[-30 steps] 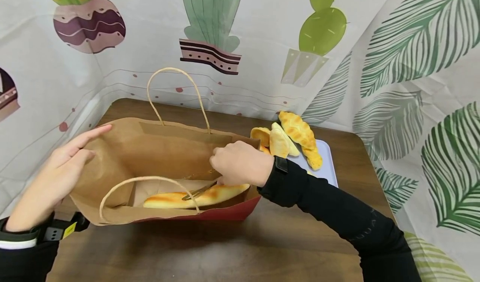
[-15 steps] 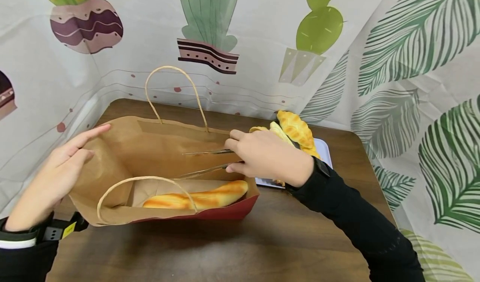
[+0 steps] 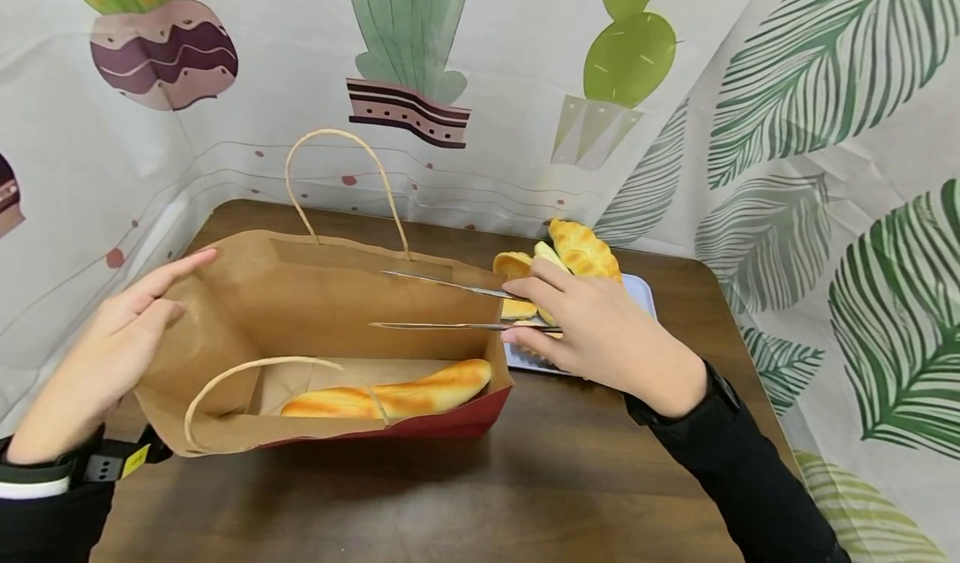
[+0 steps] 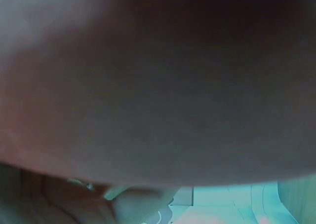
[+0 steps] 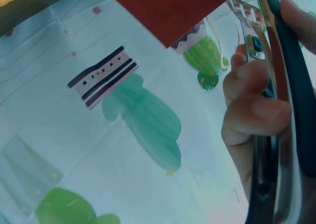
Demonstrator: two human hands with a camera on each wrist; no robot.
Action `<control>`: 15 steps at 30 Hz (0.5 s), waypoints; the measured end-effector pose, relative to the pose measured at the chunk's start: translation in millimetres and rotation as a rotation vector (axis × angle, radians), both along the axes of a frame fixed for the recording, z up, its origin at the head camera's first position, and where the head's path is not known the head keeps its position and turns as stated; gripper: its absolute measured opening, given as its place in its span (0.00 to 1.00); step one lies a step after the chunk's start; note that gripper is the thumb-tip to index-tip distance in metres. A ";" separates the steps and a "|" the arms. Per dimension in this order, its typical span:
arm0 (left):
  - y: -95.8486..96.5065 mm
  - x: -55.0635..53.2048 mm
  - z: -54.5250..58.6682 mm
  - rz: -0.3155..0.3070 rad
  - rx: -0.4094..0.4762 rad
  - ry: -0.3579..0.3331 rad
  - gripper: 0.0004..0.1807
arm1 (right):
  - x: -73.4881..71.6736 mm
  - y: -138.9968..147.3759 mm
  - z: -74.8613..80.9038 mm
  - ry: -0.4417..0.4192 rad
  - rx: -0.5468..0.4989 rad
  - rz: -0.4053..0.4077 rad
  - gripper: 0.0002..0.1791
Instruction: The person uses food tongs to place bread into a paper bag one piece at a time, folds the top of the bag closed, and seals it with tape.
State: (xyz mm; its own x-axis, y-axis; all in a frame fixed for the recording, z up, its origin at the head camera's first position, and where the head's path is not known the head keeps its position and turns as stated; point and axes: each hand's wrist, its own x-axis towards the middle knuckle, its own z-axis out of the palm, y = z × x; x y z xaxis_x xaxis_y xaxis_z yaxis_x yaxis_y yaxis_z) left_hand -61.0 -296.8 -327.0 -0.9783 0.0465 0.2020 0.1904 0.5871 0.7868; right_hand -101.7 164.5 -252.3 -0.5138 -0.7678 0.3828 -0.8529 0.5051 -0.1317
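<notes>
My left hand (image 3: 123,346) holds the left side of a brown paper bag (image 3: 352,276), its thumb over the inner wall and index finger straight along the rim. Inside the bag lies a long golden bread loaf (image 3: 420,390). In my right hand (image 3: 600,330) is a pair of metal tongs (image 3: 450,326), their two arms spread apart with nothing between the tips, over the bag's right end. The right wrist view shows fingers curled round the tongs' dark grips (image 5: 295,95). Skin blocks most of the left wrist view.
Right of the bag, a pale tray (image 3: 639,295) carries several breads, including a braided golden one (image 3: 581,248), partly hidden behind my right hand. Two looped handles, back (image 3: 337,132) and front (image 3: 255,366), stand up from the bag. A printed cloth (image 3: 285,63) surrounds the wooden table (image 3: 360,505).
The tongs have come up off the bread loaf, spread apart and moved right with my right hand toward the tray. The loaf stays in the bag. My left hand keeps its place.
</notes>
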 end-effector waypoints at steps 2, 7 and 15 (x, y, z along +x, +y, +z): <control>0.4 -0.5 -0.3 0.000 0.006 0.000 0.34 | 3.9 7.7 -0.8 0.003 -0.021 -0.024 0.21; 0.8 -1.4 0.5 -0.004 0.011 0.004 0.33 | 13.0 27.4 -5.7 0.044 -0.078 -0.123 0.31; 1.5 -0.3 0.4 0.002 -0.010 -0.003 0.35 | 23.2 59.5 -18.6 0.089 -0.182 -0.220 0.37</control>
